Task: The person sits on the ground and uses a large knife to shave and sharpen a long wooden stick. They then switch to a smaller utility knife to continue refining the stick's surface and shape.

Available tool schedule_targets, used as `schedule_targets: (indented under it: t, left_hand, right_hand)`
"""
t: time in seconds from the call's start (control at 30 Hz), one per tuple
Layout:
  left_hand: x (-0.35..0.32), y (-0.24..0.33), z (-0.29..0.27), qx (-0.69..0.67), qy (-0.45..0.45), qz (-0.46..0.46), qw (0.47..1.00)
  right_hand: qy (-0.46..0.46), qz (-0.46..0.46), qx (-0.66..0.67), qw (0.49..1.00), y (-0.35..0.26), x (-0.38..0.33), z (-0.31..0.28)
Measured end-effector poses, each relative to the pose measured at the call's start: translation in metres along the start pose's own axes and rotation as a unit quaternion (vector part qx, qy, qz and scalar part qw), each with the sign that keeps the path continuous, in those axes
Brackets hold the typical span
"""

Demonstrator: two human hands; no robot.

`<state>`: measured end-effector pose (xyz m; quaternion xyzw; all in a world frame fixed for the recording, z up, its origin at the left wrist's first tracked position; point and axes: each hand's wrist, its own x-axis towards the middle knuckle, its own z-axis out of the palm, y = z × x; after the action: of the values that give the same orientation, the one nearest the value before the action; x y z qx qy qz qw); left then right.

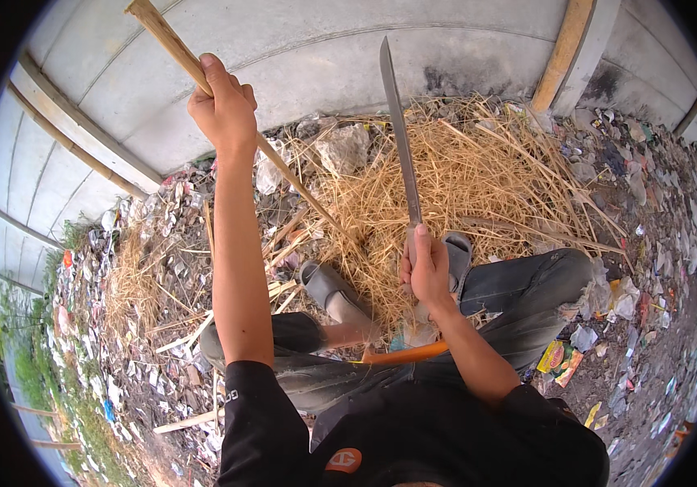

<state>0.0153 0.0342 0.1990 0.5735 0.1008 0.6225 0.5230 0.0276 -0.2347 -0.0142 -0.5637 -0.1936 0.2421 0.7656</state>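
The stick (298,180) gripped by the left hand (228,109) is slanted far-left to near-right, left of the machete (403,142) gripped by the right hand (429,272).

Left arm (240,243) outstretched, left hand (228,112) clenched; right hand (429,274) nearer body, clenched.

The stick (171,45) is slanting down from upper left toward the straw (478,178), in the left hand (226,109); the machete (401,134) is pointing away, right of it, in the right hand (428,269). Straw is lying beyond the sandals (324,282), before the wall (308,40).
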Motion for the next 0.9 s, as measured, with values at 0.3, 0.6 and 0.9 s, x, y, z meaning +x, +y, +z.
schedule_targets:
  t: [0.3,0.6,0.9]
  left_hand:
    - [-0.003,0.002,0.002,0.002,-0.044,-0.021,0.999]
    - [0.009,0.000,-0.027,-0.025,-0.025,-0.018,0.999]
    - [0.001,0.003,-0.042,-0.035,-0.021,-0.008,0.999]
  right_hand:
    - [-0.059,0.245,-0.186,0.950,0.174,-0.066,-0.044]
    - [-0.022,-0.023,0.002,0.999,0.087,-0.032,0.014]
    - [-0.057,0.245,-0.242,0.937,0.167,-0.056,-0.036]
